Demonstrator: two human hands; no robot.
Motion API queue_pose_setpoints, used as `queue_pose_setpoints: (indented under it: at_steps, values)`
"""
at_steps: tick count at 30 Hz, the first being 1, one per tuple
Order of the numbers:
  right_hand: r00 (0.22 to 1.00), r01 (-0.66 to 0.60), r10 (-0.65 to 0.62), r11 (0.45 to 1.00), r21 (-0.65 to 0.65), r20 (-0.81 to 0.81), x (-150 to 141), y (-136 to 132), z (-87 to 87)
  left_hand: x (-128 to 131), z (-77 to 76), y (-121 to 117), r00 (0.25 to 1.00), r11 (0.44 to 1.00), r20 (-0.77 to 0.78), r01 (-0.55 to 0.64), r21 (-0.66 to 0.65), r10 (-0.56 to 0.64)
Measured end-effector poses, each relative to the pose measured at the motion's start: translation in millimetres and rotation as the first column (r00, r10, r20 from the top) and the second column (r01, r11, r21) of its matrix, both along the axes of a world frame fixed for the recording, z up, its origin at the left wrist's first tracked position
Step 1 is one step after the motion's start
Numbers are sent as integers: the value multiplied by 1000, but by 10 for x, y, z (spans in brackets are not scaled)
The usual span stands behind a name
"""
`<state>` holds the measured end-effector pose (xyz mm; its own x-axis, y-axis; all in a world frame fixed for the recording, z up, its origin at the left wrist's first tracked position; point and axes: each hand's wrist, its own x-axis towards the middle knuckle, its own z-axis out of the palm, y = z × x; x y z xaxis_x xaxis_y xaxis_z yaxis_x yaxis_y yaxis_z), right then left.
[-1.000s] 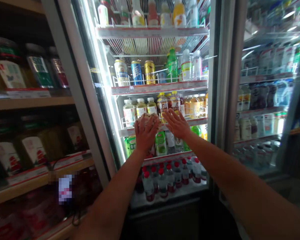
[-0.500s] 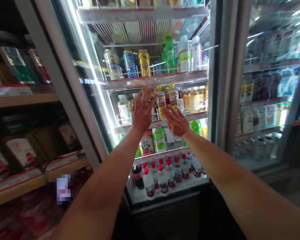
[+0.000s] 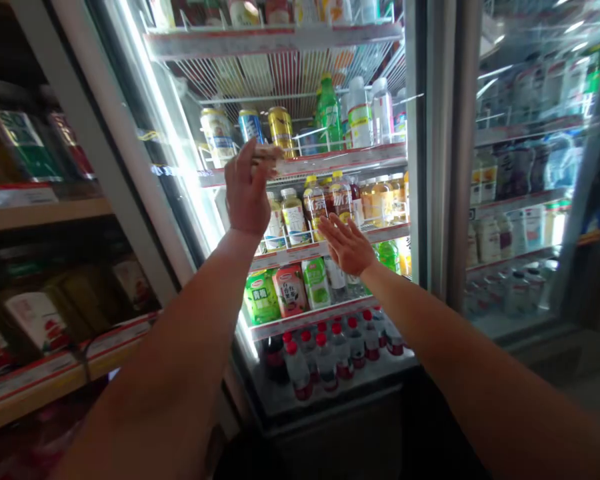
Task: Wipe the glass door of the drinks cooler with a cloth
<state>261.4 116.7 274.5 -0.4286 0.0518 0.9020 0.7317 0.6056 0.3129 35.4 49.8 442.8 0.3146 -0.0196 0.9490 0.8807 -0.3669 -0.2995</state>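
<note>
My left hand (image 3: 250,190) is raised before the left part of the lit drinks cooler, level with the can shelf. Its fingers are closed on a small crumpled beige cloth (image 3: 266,159), blurred and partly hidden by the hand. Behind it stand a blue can (image 3: 250,125) and a gold can (image 3: 281,130). My right hand (image 3: 349,245) is flat with fingers stretched, holding nothing, in front of the brown tea bottles with yellow caps (image 3: 341,193). Whether either hand touches a glass pane cannot be made out.
Red-capped clear bottles (image 3: 325,360) fill the cooler's bottom shelf, below a green drink carton (image 3: 263,297) and others. A metal door frame (image 3: 437,153) borders the right side. Wooden shelves with dark bottles (image 3: 25,143) stand at the left; another stocked cooler is at the right.
My left hand has moved left and up with the cloth, uncovering bottles and cartons behind it. My right hand stays almost in place. The view has shifted slightly.
</note>
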Motion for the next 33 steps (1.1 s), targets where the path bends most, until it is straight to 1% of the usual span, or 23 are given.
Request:
queue_pose_setpoints:
  at_steps: [1,2,3,4,6,8,10,11,12,13,15,18,19,20,21,22,23,26,27,28,29,30,33]
  values:
    - [1000,-5,5,1000,-7,-1,0,-1,1,-1,12,5,999,1000,-33,-10,-10,9]
    - [1000,-9,9,1000,-13,-3,0,-3,2,9,-18,13,996,999,-88,-21,-36,18]
    - [1000,-13,13,1000,-15,-4,0,-6,3,30,-90,23,987,996,-159,-37,-75,24]
    - [1000,-16,16,1000,-17,-6,0,-9,5,60,-196,30,971,991,-236,-57,-118,27]
    - [1000,-18,18,1000,-22,-7,-2,-13,7,139,-472,34,934,980,-354,-102,-169,36]
    - [1000,-20,20,999,-28,-6,-4,-12,6,213,-745,23,922,980,-385,-120,-160,50]
    - [1000,-17,17,1000,-20,-2,-5,-6,3,253,-912,12,926,983,-373,-122,-139,62]
    - [1000,-13,13,1000,-10,-1,-5,-2,2,254,-936,12,926,983,-372,-121,-139,62]
    - [1000,-8,8,1000,-1,1,-5,0,1,242,-916,19,924,982,-378,-119,-148,55]
    - [1000,-2,2,1000,4,2,-4,1,0,217,-853,33,923,980,-383,-112,-162,42]
    - [1000,6,-6,1000,-4,5,-2,-1,2,137,-625,76,937,980,-349,-85,-180,17]
    - [1000,1,0,999,-36,8,0,-8,8,12,-206,145,982,992,-186,-46,-118,23]
    - [1000,-2,3,999,-43,8,1,-9,9,-8,-106,158,989,995,-145,-50,-88,37]
    - [1000,-6,6,999,-46,7,1,-9,10,-11,-49,164,990,996,-129,-61,-68,52]
    - [1000,-7,8,999,-46,5,0,-9,10,7,-42,162,988,995,-138,-77,-62,68]
    - [1000,-8,8,999,-43,3,0,-7,8,41,-87,153,983,993,-164,-94,-69,81]
    - [1000,-9,9,999,-38,0,-1,-4,5,88,-176,140,976,991,-198,-105,-86,86]
    - [1000,-21,21,1000,-2,-9,-3,14,-10,229,-542,93,957,984,-281,-112,-140,69]
    - [999,-29,29,999,22,-12,-4,24,-16,255,-631,81,951,982,-302,-117,-149,68]
    - [999,-38,39,998,47,-12,-5,36,-23,266,-675,72,944,980,-323,-127,-156,71]
    - [999,-48,49,996,70,-12,-5,49,-28,264,-667,67,937,977,-341,-140,-158,79]
    - [998,-56,57,994,89,-12,-5,62,-33,252,-608,64,933,976,-349,-150,-156,87]
    - [998,-56,58,991,121,-15,-4,94,-43,202,-249,70,953,982,-288,-137,-128,95]
